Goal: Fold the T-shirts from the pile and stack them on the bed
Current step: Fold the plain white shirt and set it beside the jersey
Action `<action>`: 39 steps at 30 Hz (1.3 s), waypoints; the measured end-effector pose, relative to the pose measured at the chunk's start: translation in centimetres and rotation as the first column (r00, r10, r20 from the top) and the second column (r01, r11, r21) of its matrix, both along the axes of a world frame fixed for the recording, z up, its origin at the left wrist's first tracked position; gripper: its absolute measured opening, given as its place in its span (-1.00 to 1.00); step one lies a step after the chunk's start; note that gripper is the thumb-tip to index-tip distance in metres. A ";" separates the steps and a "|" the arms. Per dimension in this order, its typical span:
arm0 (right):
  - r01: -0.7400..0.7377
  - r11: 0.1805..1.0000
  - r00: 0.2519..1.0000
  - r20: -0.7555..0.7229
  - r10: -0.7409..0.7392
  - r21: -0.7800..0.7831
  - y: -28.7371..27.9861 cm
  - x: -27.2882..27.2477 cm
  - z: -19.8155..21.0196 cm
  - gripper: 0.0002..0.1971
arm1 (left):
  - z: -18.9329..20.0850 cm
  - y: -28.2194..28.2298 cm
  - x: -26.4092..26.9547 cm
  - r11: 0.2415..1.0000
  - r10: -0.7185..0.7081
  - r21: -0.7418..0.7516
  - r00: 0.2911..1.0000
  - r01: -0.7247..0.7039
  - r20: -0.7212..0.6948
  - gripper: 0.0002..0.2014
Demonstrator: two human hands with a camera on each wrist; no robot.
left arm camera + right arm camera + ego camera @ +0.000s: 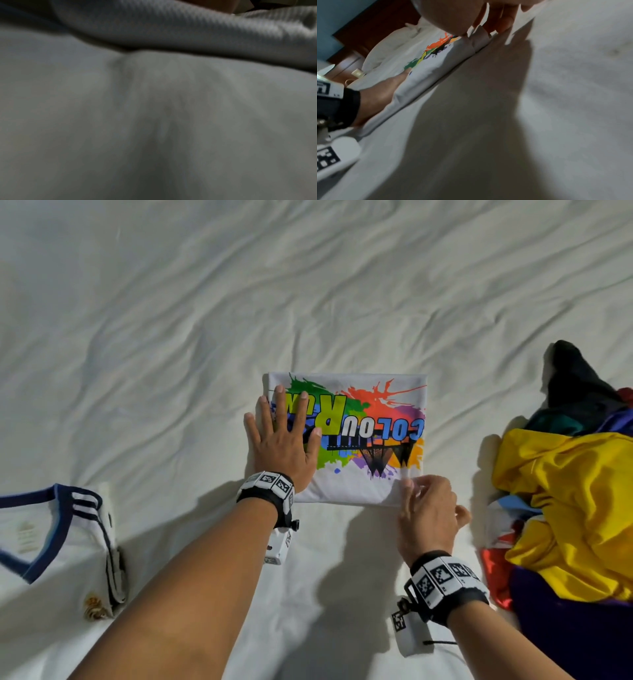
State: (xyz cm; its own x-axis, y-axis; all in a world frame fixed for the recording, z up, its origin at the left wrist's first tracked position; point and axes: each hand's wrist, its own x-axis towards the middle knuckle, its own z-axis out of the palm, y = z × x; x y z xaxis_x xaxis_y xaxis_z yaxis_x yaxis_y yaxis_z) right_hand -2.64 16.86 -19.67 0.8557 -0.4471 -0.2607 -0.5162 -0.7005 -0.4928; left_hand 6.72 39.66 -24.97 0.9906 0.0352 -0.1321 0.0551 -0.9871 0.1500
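A bed (pixel 171 320) covered in a creased white sheet fills nearly the whole head view, its wrinkles running in long diagonal folds across the upper half of the frame. At centre lies a folded white T-shirt (pixel 359 484), a neat rectangle with a splashed multicolour print and upside-down lettering facing up.

The left hand (pixel 284 443) lies flat on the left end of the T-shirt, fingers straight and spread, palm down on the print. The right hand (pixel 428 515) is at the lower right corner of the T-shirt; its thumb and fingers pinch the cloth edge there, which the right wrist view shows as a small raised fold of white fabric (pixel 479 36) between the fingertips.

At the right edge of the frame sits the pile (pixel 565 491) of unfolded shirts, yellow on top with purple, red, blue and black cloth around it, near the T-shirt but apart from it. At the lower left lies a white jersey (pixel 51 542) with navy collar trim and shoulder stripes, laid flat, well apart from the T-shirt.

The left wrist view shows only blurred grey-white cloth close to the lens. In the upper left of the right wrist view, beyond the bed, stand white pillows (pixel 388 46), dark brown wood (pixel 373 24) and a blue-grey wall (pixel 337 17).
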 end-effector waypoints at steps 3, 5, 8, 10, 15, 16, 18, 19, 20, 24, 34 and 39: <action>0.103 0.993 0.995 -0.015 -0.102 0.057 0.1 -0.5 0.4 -0.88 | 0.0 0.0 0.0 1.000 0.002 0.006 1.000 -0.002 -0.009 -0.33; 0.132 0.989 0.991 -0.042 -0.129 0.067 -0.2 -0.6 0.4 -0.85 | -0.2 0.0 0.0 1.000 -0.002 0.012 1.000 0.003 -0.011 -0.33; 0.099 0.995 0.992 -0.084 -0.097 0.017 -0.8 -0.7 0.2 -0.75 | -0.2 0.0 0.0 1.000 -0.001 0.007 1.000 0.001 -0.009 -0.34; 0.092 0.995 0.993 -0.085 -0.087 0.046 -1.1 -0.8 0.1 -0.73 | -0.2 0.0 0.0 1.000 -0.001 0.012 1.000 0.001 -0.006 -0.34; 0.179 0.957 0.981 0.029 -0.191 0.229 -1.6 -1.1 0.7 -0.89 | -0.1 0.1 0.0 1.000 -0.003 0.011 1.000 0.003 0.002 -0.34; 0.168 0.961 0.983 0.035 -0.180 0.220 -1.9 -1.1 0.6 -0.88 | -0.2 0.2 0.0 1.000 -0.005 0.010 1.000 0.005 0.001 -0.34; 0.129 0.975 0.991 0.005 -0.132 0.181 -2.5 -1.1 0.2 -0.87 | -0.2 0.2 0.0 1.000 -0.008 0.008 1.000 0.008 -0.001 -0.34; 0.111 0.980 0.994 -0.035 -0.107 0.163 -2.7 -1.0 -0.1 -0.88 | -0.2 0.2 0.0 1.000 -0.009 0.007 1.000 0.009 -0.002 -0.34; 0.103 0.984 0.992 -0.086 -0.091 0.145 -2.8 -0.9 -0.3 -0.89 | -0.2 0.2 0.0 1.000 -0.010 0.006 1.000 0.010 -0.004 -0.34; 0.137 0.987 0.974 -0.191 -0.118 0.086 -2.2 0.5 0.6 -0.75 | -0.3 0.1 0.0 1.000 -0.007 0.008 1.000 0.007 0.003 -0.34; -0.712 0.654 0.690 -0.079 0.720 -0.257 6.4 4.3 -0.9 -0.31 | -0.4 0.1 0.0 1.000 -0.017 0.022 1.000 0.017 0.001 -0.33; -0.598 0.733 0.787 -0.064 0.614 -0.324 3.2 5.5 -3.9 -0.35 | -0.4 0.0 0.0 1.000 -0.011 0.028 1.000 0.010 0.010 -0.33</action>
State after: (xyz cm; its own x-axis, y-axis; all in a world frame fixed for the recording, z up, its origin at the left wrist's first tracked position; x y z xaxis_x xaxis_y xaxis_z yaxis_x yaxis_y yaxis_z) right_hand 2.89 20.03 -23.55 0.9802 0.1212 -0.1565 0.0877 -0.9747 -0.2054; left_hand 6.68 39.62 -25.40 0.9922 0.0284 -0.1214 0.0434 -0.9915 0.1227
